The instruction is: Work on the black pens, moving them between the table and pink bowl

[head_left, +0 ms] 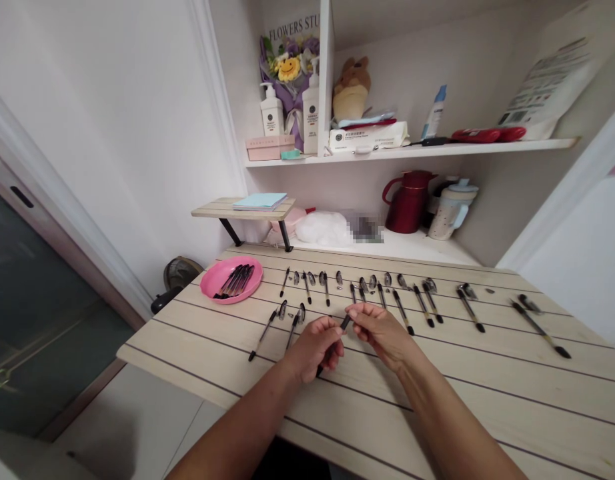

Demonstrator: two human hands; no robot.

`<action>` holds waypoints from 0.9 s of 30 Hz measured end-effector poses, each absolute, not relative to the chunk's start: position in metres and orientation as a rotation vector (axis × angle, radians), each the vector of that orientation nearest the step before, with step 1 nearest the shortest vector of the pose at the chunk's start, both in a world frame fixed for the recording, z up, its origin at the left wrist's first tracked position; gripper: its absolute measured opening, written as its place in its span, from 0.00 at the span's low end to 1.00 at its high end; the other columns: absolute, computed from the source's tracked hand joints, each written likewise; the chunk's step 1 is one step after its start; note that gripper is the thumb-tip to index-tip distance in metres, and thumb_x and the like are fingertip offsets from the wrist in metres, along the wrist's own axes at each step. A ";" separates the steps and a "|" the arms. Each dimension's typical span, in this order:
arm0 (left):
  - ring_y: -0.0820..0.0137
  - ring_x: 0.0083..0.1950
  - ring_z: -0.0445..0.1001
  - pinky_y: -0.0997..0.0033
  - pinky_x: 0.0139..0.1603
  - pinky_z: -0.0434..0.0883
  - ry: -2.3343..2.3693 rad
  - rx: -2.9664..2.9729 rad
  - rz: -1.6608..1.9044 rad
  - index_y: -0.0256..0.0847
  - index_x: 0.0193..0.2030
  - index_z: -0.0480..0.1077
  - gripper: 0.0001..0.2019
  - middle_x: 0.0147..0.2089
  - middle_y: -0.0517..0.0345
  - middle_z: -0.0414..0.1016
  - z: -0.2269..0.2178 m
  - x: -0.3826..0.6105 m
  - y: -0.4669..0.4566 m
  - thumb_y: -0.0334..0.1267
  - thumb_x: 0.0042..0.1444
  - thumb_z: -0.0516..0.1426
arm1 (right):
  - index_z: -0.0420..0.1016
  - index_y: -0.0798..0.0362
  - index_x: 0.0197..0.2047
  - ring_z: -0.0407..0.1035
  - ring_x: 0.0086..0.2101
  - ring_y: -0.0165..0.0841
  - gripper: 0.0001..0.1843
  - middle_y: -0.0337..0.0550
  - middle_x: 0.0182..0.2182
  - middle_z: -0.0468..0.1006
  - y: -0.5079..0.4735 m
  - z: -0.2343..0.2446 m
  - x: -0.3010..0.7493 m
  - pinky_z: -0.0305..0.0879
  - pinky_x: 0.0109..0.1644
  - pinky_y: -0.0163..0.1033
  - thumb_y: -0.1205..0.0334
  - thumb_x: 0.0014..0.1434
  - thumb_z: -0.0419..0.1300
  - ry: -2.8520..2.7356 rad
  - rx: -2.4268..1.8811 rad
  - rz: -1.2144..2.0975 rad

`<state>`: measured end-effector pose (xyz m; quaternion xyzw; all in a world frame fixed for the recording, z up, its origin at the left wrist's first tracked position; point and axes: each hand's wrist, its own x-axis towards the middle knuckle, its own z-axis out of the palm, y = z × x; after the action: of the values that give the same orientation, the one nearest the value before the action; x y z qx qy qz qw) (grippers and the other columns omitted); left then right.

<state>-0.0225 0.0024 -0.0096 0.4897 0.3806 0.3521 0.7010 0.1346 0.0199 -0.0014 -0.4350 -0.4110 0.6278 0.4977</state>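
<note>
My left hand (315,347) is closed round the barrel of a black pen (344,323) above the wooden table (487,393). My right hand (380,330) pinches the upper end of that same pen with fingertips together. Both hands meet near the table's middle. A row of several taken-apart pens with their caps (387,293) lies just beyond the hands. Two more pens (277,323) lie left of my left hand.
A pink dish (207,283) holding several black pens sits at the table's far left. Behind it stand a small wooden riser (222,212) with a blue notebook, a red jug (407,200), and a pale cup (450,210). Shelves above hold bottles and a plush toy.
</note>
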 end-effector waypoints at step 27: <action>0.82 0.12 0.59 0.83 0.12 0.52 1.019 1.261 0.886 0.40 0.33 0.61 0.08 0.20 0.67 0.66 -0.010 -0.017 -0.001 0.42 0.50 0.52 | 0.73 0.54 0.33 0.63 0.24 0.25 0.16 0.40 0.29 0.74 0.018 0.000 0.134 0.52 0.24 0.31 0.53 0.43 0.64 -1.000 -0.969 1.576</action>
<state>-0.0172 -0.0008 -0.0104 0.5444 0.4401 0.3825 0.6030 0.1342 0.0180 0.0001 -0.3999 -0.4130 0.6505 0.4964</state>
